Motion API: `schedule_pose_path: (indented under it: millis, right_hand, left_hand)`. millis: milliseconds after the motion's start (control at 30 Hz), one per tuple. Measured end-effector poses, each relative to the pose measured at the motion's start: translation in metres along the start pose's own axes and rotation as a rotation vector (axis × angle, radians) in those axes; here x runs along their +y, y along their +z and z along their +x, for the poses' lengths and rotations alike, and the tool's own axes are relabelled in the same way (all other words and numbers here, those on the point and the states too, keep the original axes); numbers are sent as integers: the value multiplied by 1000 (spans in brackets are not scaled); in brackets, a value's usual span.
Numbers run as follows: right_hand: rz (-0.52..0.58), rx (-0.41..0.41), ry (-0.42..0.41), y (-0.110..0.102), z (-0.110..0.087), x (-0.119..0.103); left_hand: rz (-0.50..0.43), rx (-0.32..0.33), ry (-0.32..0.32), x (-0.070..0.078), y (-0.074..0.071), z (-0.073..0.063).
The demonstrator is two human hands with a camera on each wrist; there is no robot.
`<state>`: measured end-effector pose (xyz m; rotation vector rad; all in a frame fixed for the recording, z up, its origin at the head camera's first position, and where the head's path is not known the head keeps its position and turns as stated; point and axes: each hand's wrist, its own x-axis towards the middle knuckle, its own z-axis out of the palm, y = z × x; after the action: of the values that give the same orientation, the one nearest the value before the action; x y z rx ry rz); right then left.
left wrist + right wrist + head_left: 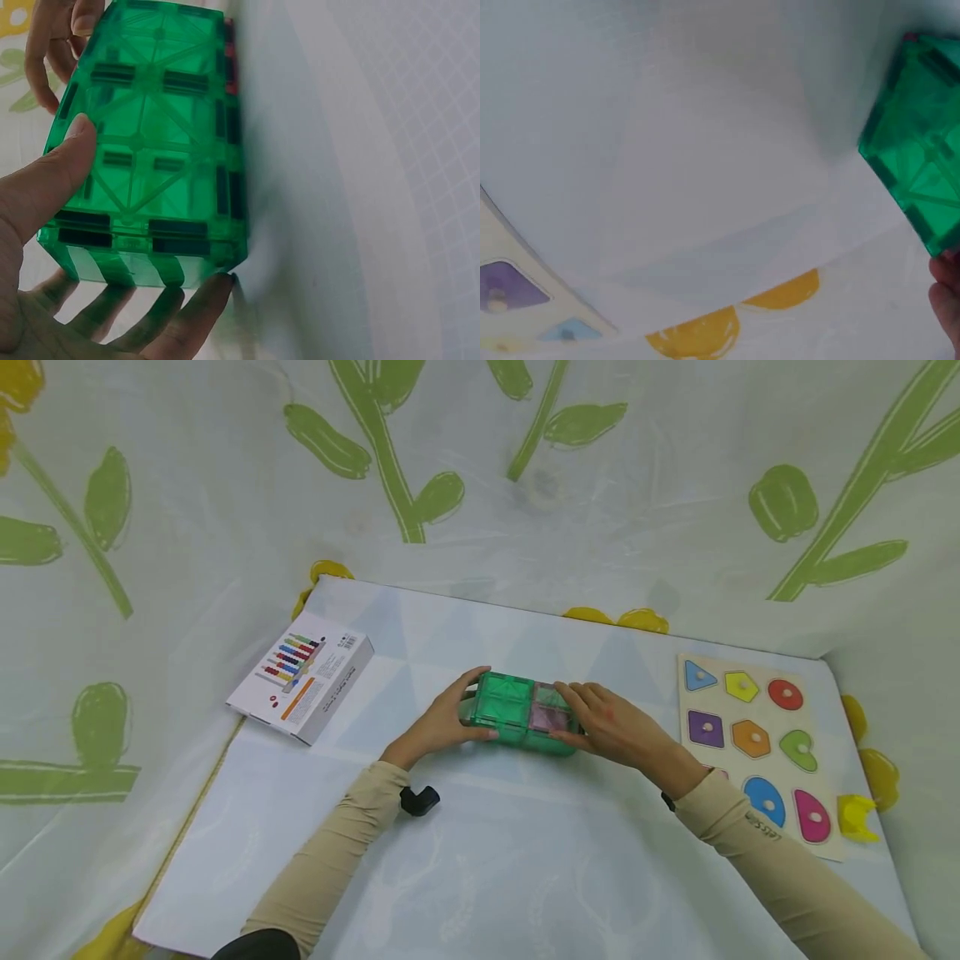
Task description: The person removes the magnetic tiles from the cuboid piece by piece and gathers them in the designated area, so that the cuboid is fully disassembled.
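Observation:
A box built of see-through green magnetic tiles sits mid-table between the two hands, with a pinkish square tile at the right of its top. The left hand grips the box's left end, thumb toward the near side. In the left wrist view, that thumb lies along one face while the fingers spread across the end. At the opposite end the right hand holds the box between thumb and fingers. Only a corner of the box and some fingertips show in the right wrist view.
A white box with a colourful bead-abacus picture lies at the table's left edge. On the right are a wooden shape-puzzle board and a yellow notched piece. A black curved piece shows beside the left wrist. Flower-printed sheeting surrounds the table.

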<state>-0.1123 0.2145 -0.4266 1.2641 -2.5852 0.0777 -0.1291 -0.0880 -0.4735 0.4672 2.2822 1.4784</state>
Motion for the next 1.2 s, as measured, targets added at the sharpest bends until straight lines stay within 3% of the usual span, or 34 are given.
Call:
schedule_pose_path:
  millis: [333, 533, 633, 800, 900, 1200]
  right_hand:
    - [-46, 86, -75, 6, -1, 6]
    - [-81, 20, -87, 1, 2, 7]
    - [-7, -59, -24, -3, 2, 4]
    - [203, -187, 172, -8, -1, -1]
    - [230, -212, 219, -6, -2, -2]
    - [80, -159, 103, -2, -4, 1]
  left_hand:
    - [8, 11, 0, 0, 0, -2]
    - [2, 6, 1, 0, 1, -2]
    - [0, 5, 0, 0, 1, -2]
    - [10, 5, 2, 0, 2, -2]
    - [18, 8, 2, 0, 2, -2]
    - [25, 11, -5, 0, 2, -2]
